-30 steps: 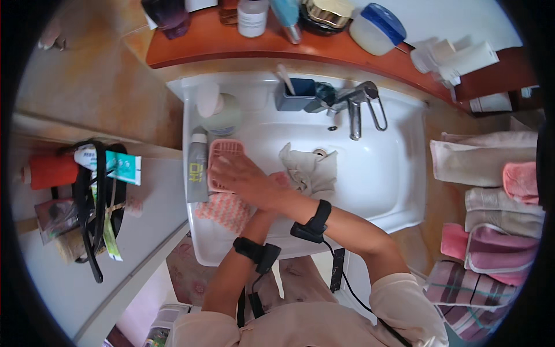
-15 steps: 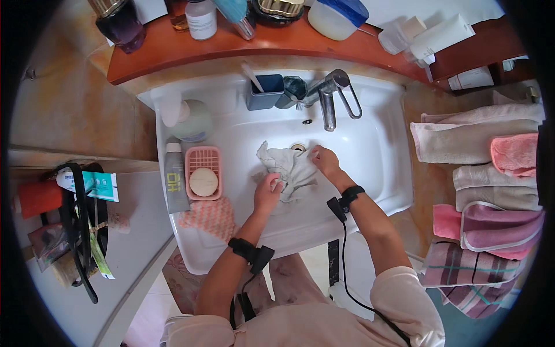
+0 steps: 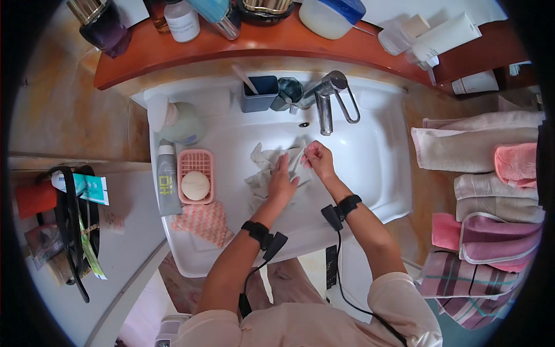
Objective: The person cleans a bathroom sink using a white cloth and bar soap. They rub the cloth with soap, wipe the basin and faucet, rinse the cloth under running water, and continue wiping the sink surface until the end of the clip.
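A crumpled pale grey cloth lies in the white washbasin, below the tap. My left hand rests on its middle, fingers stretched forward and thumb apart. At the cloth's right edge, my right hand pinches a bit of the fabric between bent fingers. Behind the hands stands the chrome tap, its spout pointing down into the bowl. The cloth covers the drain.
On the basin's left ledge are a pump bottle, a grey tube, a pink soap dish with round soap and a checked cloth. A dark cup stands behind. Towels hang right; bottles line the wooden shelf.
My left hand has moved forward and right over the cloth, its fingers straightening. My right hand has shifted slightly left, drawing up the cloth's edge. The whole view has moved a little.
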